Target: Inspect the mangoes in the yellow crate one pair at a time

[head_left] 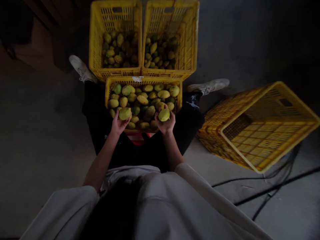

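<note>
My left hand holds a yellow-green fruit over the near left part of a yellow crate full of similar fruits. Over the near right part of the same crate, my right hand is closed around another yellow-green fruit, its palm turned up. The two hands are apart, with fruits of the crate showing between them. The crate stands between my legs, and its fruits range from green to yellow.
Two taller yellow crates, one at the left and one at the right, stand beyond, partly filled with fruits. Another yellow crate lies tilted at the right, near black cables on the floor. My shoes flank the crates.
</note>
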